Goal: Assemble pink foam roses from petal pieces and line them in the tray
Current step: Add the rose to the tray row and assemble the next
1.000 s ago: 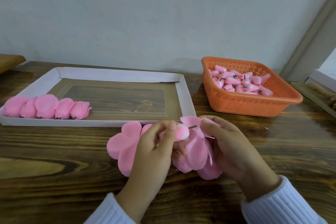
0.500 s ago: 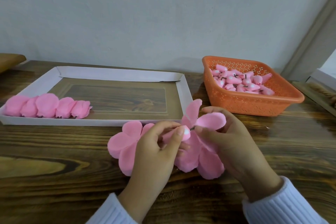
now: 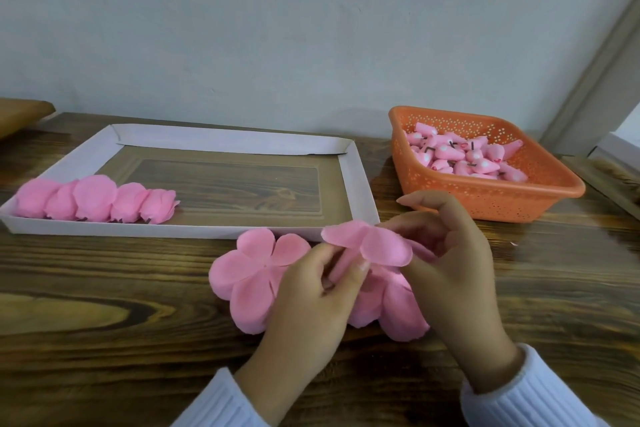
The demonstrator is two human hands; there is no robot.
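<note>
My left hand and my right hand meet over a pink petal piece that both pinch just above the table. The bud under it is hidden by my left fingers. More pink petal pieces lie flat on the wood beneath and to the left of my hands. A white cardboard tray sits behind, with several finished pink roses lined along its front left. An orange basket at the right holds several pink buds with short dark stems.
The wooden table runs to a pale wall at the back. A wooden object juts in at the far left. A white frame edge stands at the far right.
The petal piece has been pushed down over the bud, which now lies hidden under it. My right fingers have opened out above the piece, with the index finger lifted.
</note>
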